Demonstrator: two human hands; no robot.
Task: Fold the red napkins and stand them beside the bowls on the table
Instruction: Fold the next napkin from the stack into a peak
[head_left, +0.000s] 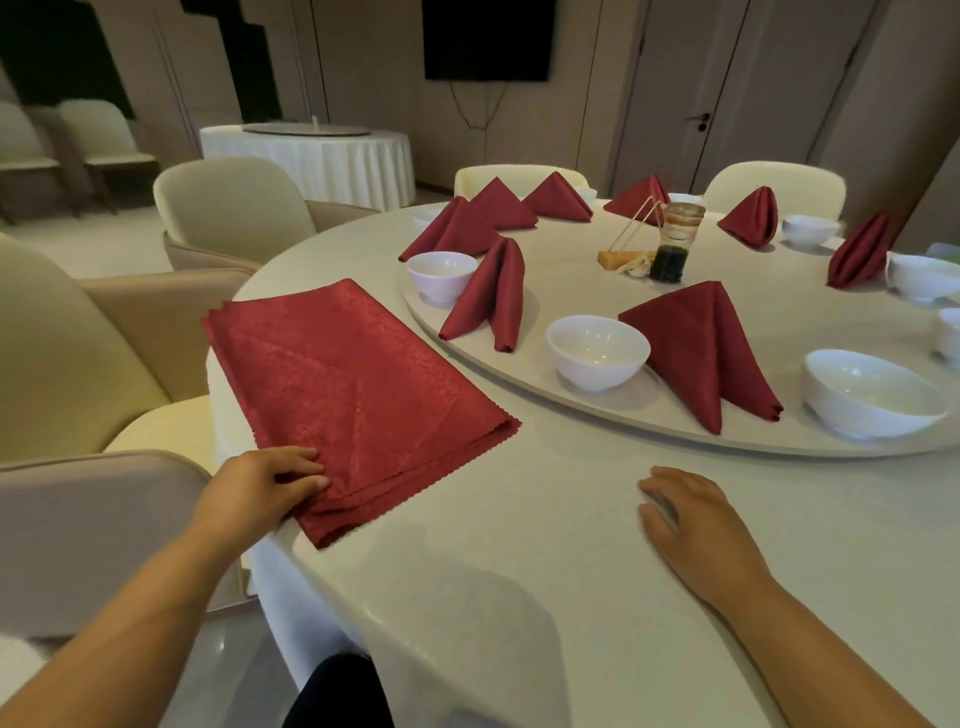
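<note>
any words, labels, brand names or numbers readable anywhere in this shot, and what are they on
No text can be read anywhere in this view.
Jar at the table's middle: pale bands, perhaps a label, too blurred to read.
Wall screen: dark, shows nothing.
Flat red napkins: a woven pattern only, no print.
White bowls: plain, no marks visible.

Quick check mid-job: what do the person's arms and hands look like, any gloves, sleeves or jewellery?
The left hand and right hand are ungloved, with no ring, watch or bracelet visible. The left arm and right arm are bare right to the frame's edge, with no sleeve cuff in view.
</note>
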